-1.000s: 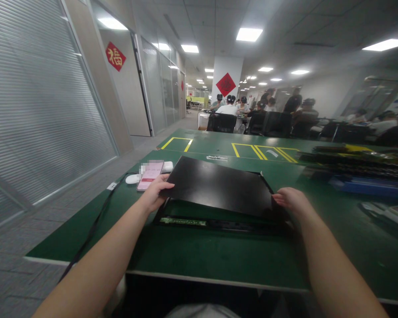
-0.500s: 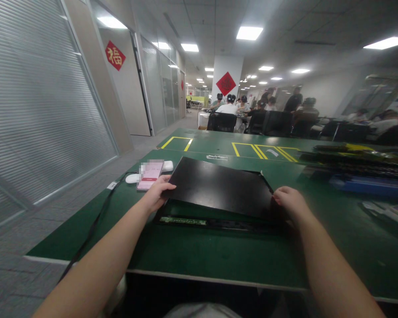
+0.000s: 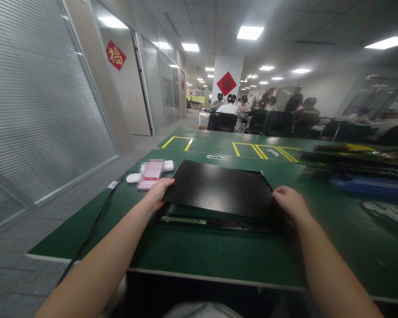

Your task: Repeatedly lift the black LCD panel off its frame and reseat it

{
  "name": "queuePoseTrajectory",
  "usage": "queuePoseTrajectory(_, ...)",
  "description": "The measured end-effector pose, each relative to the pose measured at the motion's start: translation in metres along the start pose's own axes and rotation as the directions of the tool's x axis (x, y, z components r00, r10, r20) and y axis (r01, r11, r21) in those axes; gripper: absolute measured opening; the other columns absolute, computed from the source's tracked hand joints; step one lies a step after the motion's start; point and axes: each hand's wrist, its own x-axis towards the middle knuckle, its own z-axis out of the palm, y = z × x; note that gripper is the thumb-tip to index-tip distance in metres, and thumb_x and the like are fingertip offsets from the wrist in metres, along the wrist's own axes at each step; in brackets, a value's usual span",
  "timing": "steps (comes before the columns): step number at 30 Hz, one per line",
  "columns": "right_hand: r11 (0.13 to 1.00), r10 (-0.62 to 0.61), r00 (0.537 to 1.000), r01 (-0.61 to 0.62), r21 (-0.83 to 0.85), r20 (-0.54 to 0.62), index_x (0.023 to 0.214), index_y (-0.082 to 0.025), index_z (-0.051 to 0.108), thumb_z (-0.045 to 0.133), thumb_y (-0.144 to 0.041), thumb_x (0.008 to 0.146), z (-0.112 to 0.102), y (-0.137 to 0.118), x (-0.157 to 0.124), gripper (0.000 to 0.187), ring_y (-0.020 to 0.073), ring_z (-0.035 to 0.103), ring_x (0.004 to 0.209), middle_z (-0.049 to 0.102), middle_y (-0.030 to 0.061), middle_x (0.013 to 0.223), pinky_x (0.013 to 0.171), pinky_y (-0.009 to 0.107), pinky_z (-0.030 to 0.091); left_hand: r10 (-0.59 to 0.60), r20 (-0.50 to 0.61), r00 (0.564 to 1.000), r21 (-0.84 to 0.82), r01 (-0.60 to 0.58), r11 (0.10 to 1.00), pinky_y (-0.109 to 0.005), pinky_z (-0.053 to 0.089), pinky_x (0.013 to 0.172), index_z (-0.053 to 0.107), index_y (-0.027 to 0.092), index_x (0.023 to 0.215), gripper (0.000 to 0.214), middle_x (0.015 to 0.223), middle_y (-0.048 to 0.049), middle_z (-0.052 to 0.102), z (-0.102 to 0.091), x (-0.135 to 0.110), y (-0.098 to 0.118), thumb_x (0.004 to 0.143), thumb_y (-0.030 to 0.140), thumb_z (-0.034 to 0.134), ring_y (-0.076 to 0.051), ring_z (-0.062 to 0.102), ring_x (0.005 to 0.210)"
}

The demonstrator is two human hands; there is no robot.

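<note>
A thin, glossy black screen panel [image 3: 215, 185] is held between my two hands, tilted over a dark frame [image 3: 265, 180]. Along the frame's near side runs a green circuit strip [image 3: 184, 220]. My left hand [image 3: 156, 193] grips the panel's left edge, thumb on top and fingers underneath. At the right edge, my right hand [image 3: 290, 202] is closed where panel and frame meet; its fingertips are partly hidden. The panel covers most of the frame.
On the green table [image 3: 219, 256], a phone [image 3: 151, 174], a white mouse [image 3: 132, 178] and a black cable [image 3: 96, 223] lie left. A blue object [image 3: 361, 185] and piled dark strips [image 3: 358, 161] are at right. Several people sit farther back.
The panel's left side has come down and slightly toward me, with my left hand moving along with it. My right hand has stayed almost in place.
</note>
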Motion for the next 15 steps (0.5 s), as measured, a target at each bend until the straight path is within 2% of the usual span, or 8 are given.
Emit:
queuePoseTrajectory(3, 1.000, -0.008, 1.000, 0.008, 0.001, -0.001, 0.071, -0.024, 0.070, 0.065, -0.026, 0.069, -0.001, -0.001, -0.001, 0.005, 0.0217, 0.058, 0.068, 0.069, 0.0057, 0.073, 0.061, 0.030, 0.039, -0.055, -0.081, 0.995, 0.028, 0.057, 0.998, -0.026, 0.047, 0.047, 0.065, 0.015, 0.071, 0.010, 0.060, -0.0048, 0.070, 0.001, 0.001, 0.001, 0.068, 0.010, 0.073, -0.018, 0.063, 0.049)
queuePoseTrajectory(6, 1.000, 0.007, 1.000, -0.007, 0.008, 0.003, 0.071, -0.025, 0.071, 0.066, -0.026, 0.068, -0.001, -0.001, -0.002, 0.006, 0.0217, 0.058, 0.069, 0.069, 0.0058, 0.074, 0.062, 0.030, 0.039, -0.060, -0.131, 0.989, 0.048, 0.067, 0.997, -0.026, 0.048, 0.048, 0.066, 0.015, 0.071, 0.008, 0.060, -0.0053, 0.070, 0.004, -0.002, 0.002, 0.071, 0.008, 0.070, -0.018, 0.063, 0.049)
queuePoseTrajectory(11, 1.000, 0.021, 1.000, -0.021, -0.001, 0.021, 0.074, -0.024, 0.072, 0.066, -0.029, 0.068, -0.002, 0.000, -0.002, 0.010, 0.0219, 0.060, 0.069, 0.070, 0.0066, 0.076, 0.064, 0.031, 0.041, -0.080, -0.050, 0.996, 0.063, 0.083, 0.995, -0.025, 0.050, 0.049, 0.071, 0.014, 0.086, 0.017, 0.067, -0.0061, 0.074, 0.010, -0.007, 0.005, 0.074, 0.005, 0.064, -0.018, 0.067, 0.054)
queuePoseTrajectory(15, 0.994, -0.004, 0.999, 0.008, -0.113, 0.034, 0.084, -0.023, 0.073, 0.058, -0.034, 0.074, -0.002, -0.003, -0.004, 0.021, 0.0246, 0.063, 0.081, 0.072, 0.0076, 0.086, 0.067, 0.031, 0.043, -0.062, -0.048, 0.997, 0.110, 0.067, 0.992, -0.027, 0.054, 0.054, 0.071, 0.015, 0.100, 0.028, 0.073, -0.0053, 0.076, 0.010, -0.009, 0.005, 0.076, 0.006, 0.063, -0.020, 0.071, 0.064)
